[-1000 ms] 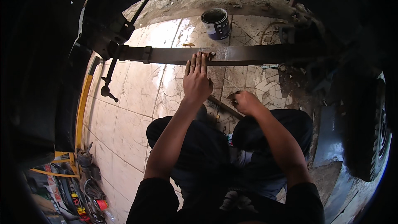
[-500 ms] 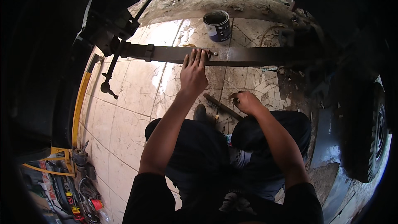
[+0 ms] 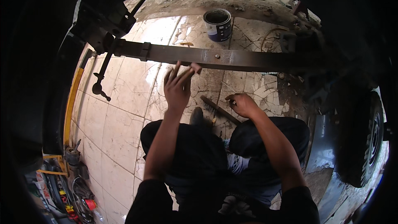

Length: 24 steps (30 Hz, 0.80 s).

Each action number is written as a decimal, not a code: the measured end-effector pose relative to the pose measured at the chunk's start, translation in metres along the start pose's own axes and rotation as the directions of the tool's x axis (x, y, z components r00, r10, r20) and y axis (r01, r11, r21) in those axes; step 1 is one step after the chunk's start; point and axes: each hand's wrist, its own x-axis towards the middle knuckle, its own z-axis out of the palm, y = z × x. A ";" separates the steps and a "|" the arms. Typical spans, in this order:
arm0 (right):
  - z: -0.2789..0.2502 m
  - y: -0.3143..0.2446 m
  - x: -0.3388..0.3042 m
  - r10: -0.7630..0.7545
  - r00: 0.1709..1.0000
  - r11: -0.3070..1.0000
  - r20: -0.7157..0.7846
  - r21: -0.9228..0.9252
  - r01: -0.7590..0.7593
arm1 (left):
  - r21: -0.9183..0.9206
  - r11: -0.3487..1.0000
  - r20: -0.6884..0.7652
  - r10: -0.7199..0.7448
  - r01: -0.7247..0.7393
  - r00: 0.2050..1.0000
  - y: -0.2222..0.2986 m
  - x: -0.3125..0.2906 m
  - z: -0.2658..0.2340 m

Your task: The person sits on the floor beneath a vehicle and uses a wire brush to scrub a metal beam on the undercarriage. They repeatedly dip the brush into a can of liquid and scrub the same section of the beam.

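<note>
A dark steel leaf spring (image 3: 178, 54) runs crosswise before me, with a bolt head (image 3: 217, 56) near its middle and a clip (image 3: 145, 51) towards its left. Just below its near edge is my left hand (image 3: 177, 89), fingers spread. Between its fingertips it pinches a small reddish-brown piece (image 3: 196, 68) that looks like folded sandpaper, apart from the spring. My right hand (image 3: 243, 105) hangs loosely curled by my right knee, thumb and forefinger apart, with nothing visible in it. Next to it on the floor lies a wire brush (image 3: 219, 110), partly hidden by my knee.
An uncovered paint can (image 3: 218, 27) stands beyond the spring on cracked tiles. A rod with a ball joint (image 3: 97, 88) hangs at left. A yellow bar (image 3: 72, 103) and tools (image 3: 72, 191) lie farther left; a wheel (image 3: 375, 137) is at right.
My left hand has come off the spring, back towards me and to the left, bringing the small reddish-brown piece into sight. My right hand has barely moved. The view has shifted slightly.
</note>
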 end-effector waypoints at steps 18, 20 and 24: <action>-0.015 -0.021 0.007 0.109 0.994 0.489 -0.015 0.871 -0.041 | -0.382 0.674 0.681 -0.258 0.633 0.685 0.025 -0.027 0.053; -0.015 -0.017 0.005 0.136 0.989 0.573 -0.054 0.819 -0.034 | -0.352 0.580 0.758 -0.284 0.735 0.587 0.030 -0.024 0.053; -0.016 -0.015 0.008 0.107 0.988 0.666 -0.110 0.746 0.012 | -0.422 0.607 0.711 -0.239 0.674 0.661 0.023 -0.030 0.060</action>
